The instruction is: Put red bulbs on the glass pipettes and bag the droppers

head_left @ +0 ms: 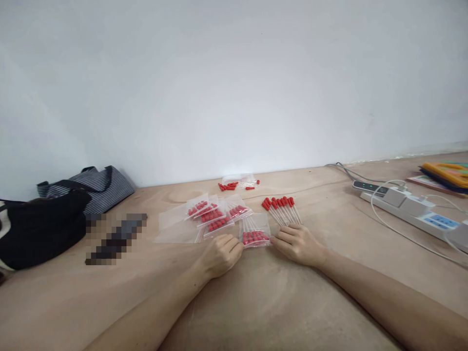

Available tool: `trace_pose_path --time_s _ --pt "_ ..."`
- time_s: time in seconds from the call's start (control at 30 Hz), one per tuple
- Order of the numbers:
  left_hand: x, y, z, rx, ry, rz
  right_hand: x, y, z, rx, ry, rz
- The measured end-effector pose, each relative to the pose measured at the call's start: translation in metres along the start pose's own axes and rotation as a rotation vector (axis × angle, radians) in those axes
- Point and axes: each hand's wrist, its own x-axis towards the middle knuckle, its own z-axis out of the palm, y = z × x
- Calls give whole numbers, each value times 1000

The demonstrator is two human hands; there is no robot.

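Observation:
A small clear zip bag (258,224) lies flat on the table with several thin white sticks with red tips inside, the tips toward me. My left hand (222,254) has its fingers closed on the bag's near left corner. At the near right corner, my right hand (298,244) pinches the bag's edge. Just beyond my right hand, loose red-tipped sticks (282,207) lie fanned out, tips pointing away. To the left, several filled zip bags (218,224) overlap, partly on top of flat clear bags (175,228).
Loose red pieces (228,186) and a clear bag (239,179) lie near the wall. A power strip (420,217) with plugs and cables stands right, near stacked colourful items (446,174). A black bag (44,229), a striped bag (106,192) and a blurred-out dark object (119,239) are left.

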Motion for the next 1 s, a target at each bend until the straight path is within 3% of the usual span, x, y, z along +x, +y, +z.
trace_pose_path --time_s 0.3,0.6,1.0 --pt "1 -8 0 57 -16 105 3 2 1 5 -8 -85" --pt "8 -4 2 -56 43 16 12 -6 7 0 37 -62" --pt "11 0 8 -104 125 33 22 -17 14 4 88 -30"
